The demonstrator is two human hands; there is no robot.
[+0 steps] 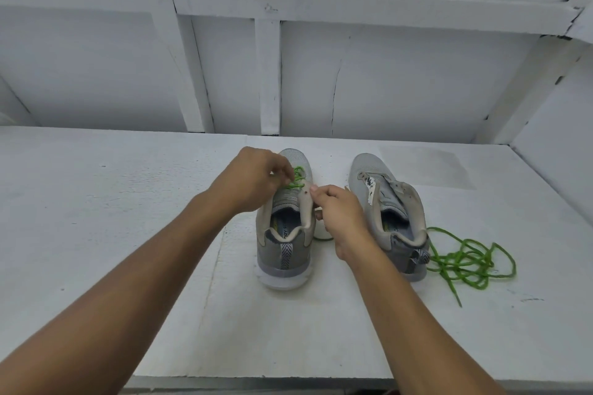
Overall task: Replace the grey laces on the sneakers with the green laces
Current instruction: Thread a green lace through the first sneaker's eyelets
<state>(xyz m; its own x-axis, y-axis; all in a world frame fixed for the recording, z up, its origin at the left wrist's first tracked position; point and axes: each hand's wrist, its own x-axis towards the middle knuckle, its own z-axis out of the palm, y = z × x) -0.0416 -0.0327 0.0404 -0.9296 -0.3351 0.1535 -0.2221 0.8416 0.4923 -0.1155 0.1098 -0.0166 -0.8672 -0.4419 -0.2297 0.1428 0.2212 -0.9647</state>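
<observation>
We see two grey sneakers standing side by side on the white worktop (128,202), heels toward us and toes toward the white boarded wall (385,74). The left sneaker (284,244) has a green lace (297,177) crossing its lowest eyelets near the toe. The left hand (253,179) hovers over that sneaker's tongue, with its fingers curled and pinching the green lace just above the eyelets. The right hand (340,218) sits against the sneaker's right side, with its thumb and forefinger closed on the edge of the pale eyelet flap. A pale strand (322,237) loops out on the worktop beneath this hand. It may be a grey lace, but we cannot tell for sure because the hand covers most of it.

The right sneaker (385,199) stands apart from both hands with its eyelets bare and its tongue loose. Just beside its heel, a loose green lace (465,261) lies in a tangled heap on the worktop, with one end trailing toward us.
</observation>
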